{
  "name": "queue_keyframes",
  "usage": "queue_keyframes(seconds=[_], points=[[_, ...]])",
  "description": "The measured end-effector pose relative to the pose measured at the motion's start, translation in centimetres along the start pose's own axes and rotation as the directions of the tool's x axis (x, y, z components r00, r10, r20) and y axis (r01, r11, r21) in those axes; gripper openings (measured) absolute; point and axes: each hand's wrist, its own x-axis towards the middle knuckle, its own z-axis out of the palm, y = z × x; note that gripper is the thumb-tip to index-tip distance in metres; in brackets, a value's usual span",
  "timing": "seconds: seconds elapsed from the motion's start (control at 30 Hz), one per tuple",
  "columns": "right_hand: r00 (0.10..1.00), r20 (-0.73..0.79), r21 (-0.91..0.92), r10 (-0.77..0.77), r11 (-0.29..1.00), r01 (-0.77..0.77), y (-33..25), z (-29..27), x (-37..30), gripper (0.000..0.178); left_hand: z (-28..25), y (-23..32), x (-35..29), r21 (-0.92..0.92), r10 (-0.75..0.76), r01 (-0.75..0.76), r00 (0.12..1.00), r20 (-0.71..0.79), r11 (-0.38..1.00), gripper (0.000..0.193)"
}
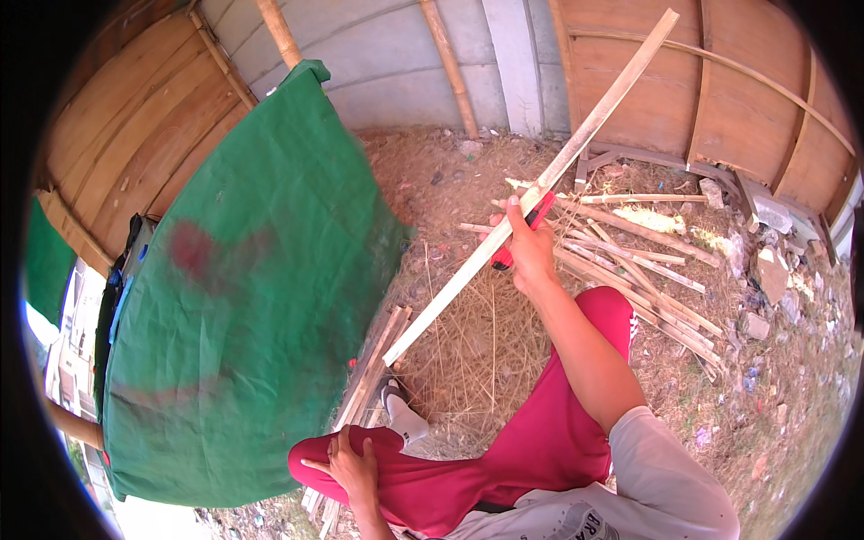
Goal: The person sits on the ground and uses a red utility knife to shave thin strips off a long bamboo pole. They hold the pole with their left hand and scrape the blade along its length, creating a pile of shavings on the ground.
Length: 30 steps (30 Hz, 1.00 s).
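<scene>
A long, pale bamboo strip (600,110) slants across the middle of the view, its upper end near the far wall and its lower end above the straw. My right hand (535,247) is closed around it near the middle. The same hand also has a red and black tool (540,211) against the strip, like a utility knife; its blade cannot be made out. My left hand (354,463) rests on my left knee, fingers spread, with nothing in it. My legs, in dark red trousers (531,441), are bent apart beneath the strip.
Several split bamboo strips (652,304) lie piled at right, and more strips (373,360) at left. Dry shavings (468,369) cover the ground between. A large green sheet (243,306) hangs at left. Rubble (772,274) lies beside the wooden panels (648,99) at right.
</scene>
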Motion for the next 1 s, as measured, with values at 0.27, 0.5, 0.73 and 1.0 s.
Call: queue_keyframes(seconds=[0.27, 0.5, 0.73, 1.0], points=[[0.990, 0.107, -0.025, 0.089, 0.996, -0.087, 1.9, 0.3, -1.4, 0.039, -2.5, 10.3, 3.4, -0.307, 0.416, -0.510, 0.850, -0.323, 0.803, 0.076], [0.913, 0.295, 0.081, 0.282, 0.945, -0.318, 4.2, 1.7, -4.7, 0.042, -1.1, 21.7, 8.0, -0.056, 0.598, -0.608, 0.791, -0.133, 0.792, 0.058], [0.882, 0.395, -0.148, 0.257, 0.965, -0.215, 5.3, 0.5, -4.0, 0.042, -0.5, 21.5, 9.4, -0.281, 0.448, -0.423, 0.894, 0.027, 0.861, 0.035], [0.980, 0.155, -0.562, -0.123, 0.805, 0.190, 5.2, -2.2, -2.9, 0.050, -1.8, 18.6, 9.5, -0.494, 0.343, -0.047, 0.776, 0.529, 0.868, 0.049]])
